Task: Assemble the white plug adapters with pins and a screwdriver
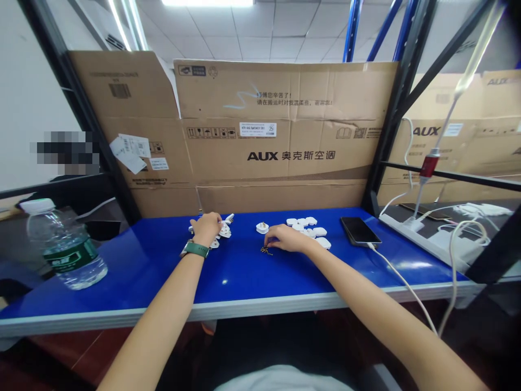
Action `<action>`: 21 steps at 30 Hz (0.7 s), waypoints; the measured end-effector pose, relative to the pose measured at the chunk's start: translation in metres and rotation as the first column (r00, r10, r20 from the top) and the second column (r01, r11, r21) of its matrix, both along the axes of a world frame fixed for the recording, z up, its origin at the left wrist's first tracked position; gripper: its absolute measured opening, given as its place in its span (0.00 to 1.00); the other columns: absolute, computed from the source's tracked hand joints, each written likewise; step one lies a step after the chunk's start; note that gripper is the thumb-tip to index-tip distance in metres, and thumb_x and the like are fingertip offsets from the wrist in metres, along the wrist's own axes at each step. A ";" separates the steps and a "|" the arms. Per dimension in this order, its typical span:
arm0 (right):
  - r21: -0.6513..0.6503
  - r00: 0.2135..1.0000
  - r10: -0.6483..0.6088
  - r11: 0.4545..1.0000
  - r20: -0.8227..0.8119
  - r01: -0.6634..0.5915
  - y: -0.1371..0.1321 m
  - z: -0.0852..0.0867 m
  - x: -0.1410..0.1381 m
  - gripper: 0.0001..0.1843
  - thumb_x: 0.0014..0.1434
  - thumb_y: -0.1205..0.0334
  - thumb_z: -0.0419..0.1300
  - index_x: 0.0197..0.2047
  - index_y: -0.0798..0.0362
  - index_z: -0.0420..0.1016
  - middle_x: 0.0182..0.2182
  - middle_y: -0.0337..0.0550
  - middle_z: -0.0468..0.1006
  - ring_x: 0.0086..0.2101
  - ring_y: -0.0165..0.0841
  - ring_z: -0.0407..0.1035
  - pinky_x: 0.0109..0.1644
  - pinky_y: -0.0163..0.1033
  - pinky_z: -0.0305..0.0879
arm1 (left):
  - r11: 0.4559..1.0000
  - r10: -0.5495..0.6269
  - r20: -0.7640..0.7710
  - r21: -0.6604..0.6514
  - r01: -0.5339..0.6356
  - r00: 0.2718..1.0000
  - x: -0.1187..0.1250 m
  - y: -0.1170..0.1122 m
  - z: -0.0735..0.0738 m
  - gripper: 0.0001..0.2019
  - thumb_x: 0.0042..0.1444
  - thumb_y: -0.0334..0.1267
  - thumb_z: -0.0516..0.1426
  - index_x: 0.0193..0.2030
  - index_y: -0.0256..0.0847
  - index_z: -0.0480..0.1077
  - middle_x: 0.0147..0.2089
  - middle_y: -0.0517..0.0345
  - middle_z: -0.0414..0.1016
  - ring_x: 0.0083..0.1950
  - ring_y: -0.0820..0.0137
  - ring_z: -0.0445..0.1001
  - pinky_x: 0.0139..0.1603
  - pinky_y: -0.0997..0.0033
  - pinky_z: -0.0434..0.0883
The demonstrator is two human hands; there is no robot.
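My left hand (207, 227), with a green watch (195, 248) on its wrist, rests curled over a small heap of white plastic plug parts (225, 230) at the back of the blue table (163, 271). My right hand (284, 237) reaches down with pinched fingers onto a little cluster of dark metal pins (266, 250). A single white plug piece (262, 227) with a pin upward sits between the hands. Several white plug covers (306, 226) lie just behind my right hand.
A black phone (360, 231) with a white cable lies right of the covers. A water bottle (65, 247) stands at the left edge. Cardboard boxes (285, 136) wall off the back. A power strip (423, 234) and a red-handled tool (429, 163) sit at right.
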State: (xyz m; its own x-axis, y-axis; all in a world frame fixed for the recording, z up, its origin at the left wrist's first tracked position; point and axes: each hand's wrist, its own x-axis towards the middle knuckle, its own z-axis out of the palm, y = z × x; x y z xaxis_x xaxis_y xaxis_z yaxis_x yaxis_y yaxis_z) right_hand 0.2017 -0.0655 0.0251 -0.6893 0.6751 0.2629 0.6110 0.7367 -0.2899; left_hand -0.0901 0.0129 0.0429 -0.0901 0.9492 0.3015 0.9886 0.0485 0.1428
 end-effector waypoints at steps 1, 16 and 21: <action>0.004 1.000 -0.011 1.000 0.006 0.011 0.000 0.000 0.000 0.08 0.63 0.71 0.63 0.43 0.53 0.83 0.42 0.46 0.83 0.42 0.35 0.76 0.46 0.35 0.66 | 1.000 0.003 -0.002 -0.001 -0.003 1.000 -0.001 0.002 -0.001 0.11 0.55 0.41 0.60 0.43 0.48 0.81 0.46 0.47 0.83 0.51 0.49 0.77 0.56 0.48 0.59; 0.086 0.979 -0.201 0.976 -0.018 0.202 0.005 0.001 0.009 0.13 0.64 0.70 0.60 0.50 0.52 0.80 0.47 0.47 0.83 0.47 0.38 0.76 0.50 0.36 0.65 | 0.997 -0.055 0.054 0.058 0.052 0.997 -0.001 0.000 0.006 0.13 0.59 0.38 0.56 0.45 0.42 0.81 0.49 0.42 0.82 0.55 0.49 0.77 0.53 0.55 0.66; 0.096 0.973 -0.232 0.968 -0.005 0.231 0.008 0.000 0.011 0.10 0.65 0.69 0.59 0.44 0.53 0.82 0.44 0.47 0.83 0.44 0.36 0.76 0.48 0.34 0.63 | 0.976 -0.160 0.182 0.175 0.128 0.970 0.003 0.000 0.012 0.13 0.61 0.36 0.54 0.45 0.40 0.79 0.50 0.45 0.82 0.54 0.55 0.77 0.52 0.63 0.69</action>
State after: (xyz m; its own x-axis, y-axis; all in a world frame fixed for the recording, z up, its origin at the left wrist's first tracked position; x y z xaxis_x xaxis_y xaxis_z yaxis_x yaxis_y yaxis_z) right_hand 0.2127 -0.0579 0.0254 -0.5190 0.7884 0.3302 0.7694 0.5992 -0.2214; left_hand -0.0875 0.0126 0.0548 -0.0277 0.8967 0.4418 0.9360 -0.1318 0.3263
